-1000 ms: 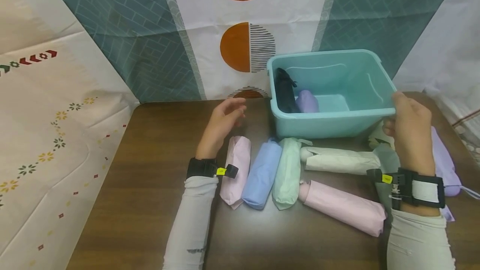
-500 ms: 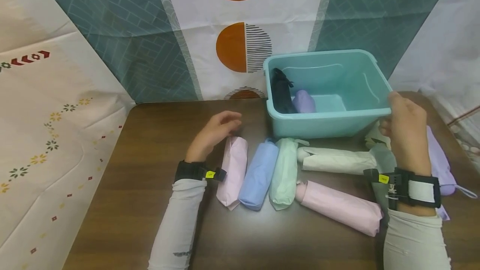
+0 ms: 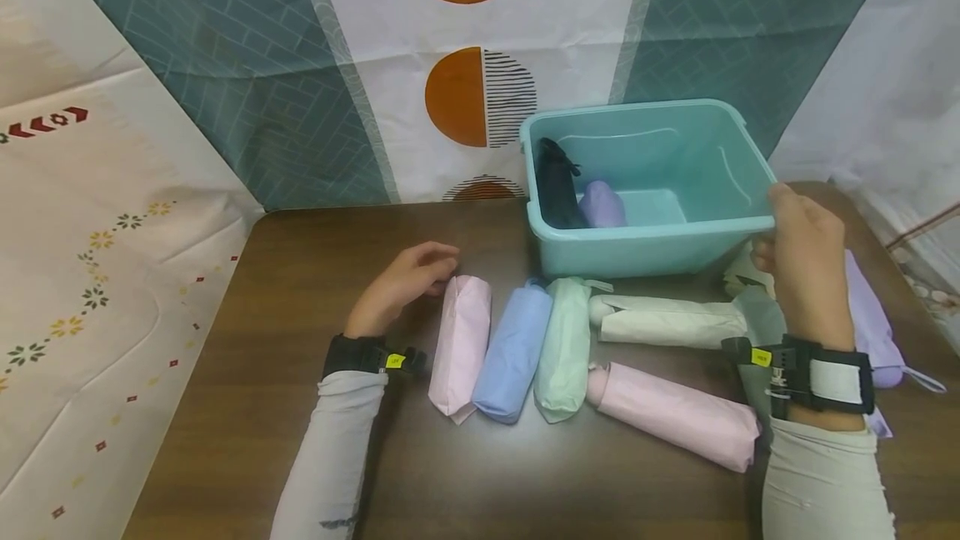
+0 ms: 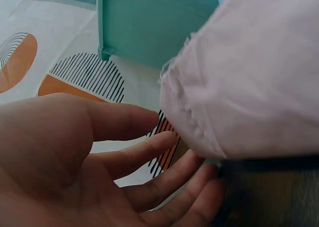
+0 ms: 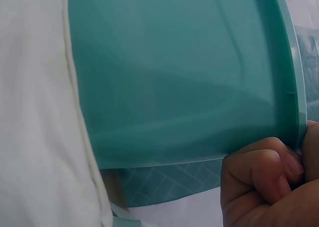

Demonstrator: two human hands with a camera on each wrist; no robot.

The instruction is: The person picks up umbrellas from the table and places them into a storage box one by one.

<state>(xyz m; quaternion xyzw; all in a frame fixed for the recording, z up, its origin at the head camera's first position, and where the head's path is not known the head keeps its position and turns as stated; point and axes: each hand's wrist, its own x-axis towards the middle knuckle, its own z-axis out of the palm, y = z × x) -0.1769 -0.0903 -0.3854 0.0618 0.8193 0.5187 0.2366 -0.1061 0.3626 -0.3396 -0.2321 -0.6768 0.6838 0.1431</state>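
A teal plastic bin (image 3: 637, 253) stands at the back right of the table. My right hand (image 3: 808, 261) grips its rim at the near right corner, and the right wrist view shows the fingers curled there. Inside lie a black folded umbrella (image 3: 557, 190) and a light purple one (image 3: 602, 205). My left hand (image 3: 405, 283) is beside the far end of a pink folded umbrella (image 3: 460, 348), fingers loosely bent with nothing in them. Whether the fingertips (image 4: 192, 162) touch its cloth I cannot tell. A blue umbrella (image 3: 512, 355) and a mint green one (image 3: 564, 352) lie alongside.
Right of these are a pale green umbrella (image 3: 671, 322) and another pink one (image 3: 678, 417). Past my right wrist lies a purple umbrella (image 3: 870, 315), partly hidden. The brown table (image 3: 247, 407) backs onto a patterned cloth (image 3: 322, 107).
My left hand has moved left and nearer, from above the pink umbrella's far end to beside it. My right hand keeps its hold on the bin. The whole head view has shifted slightly.
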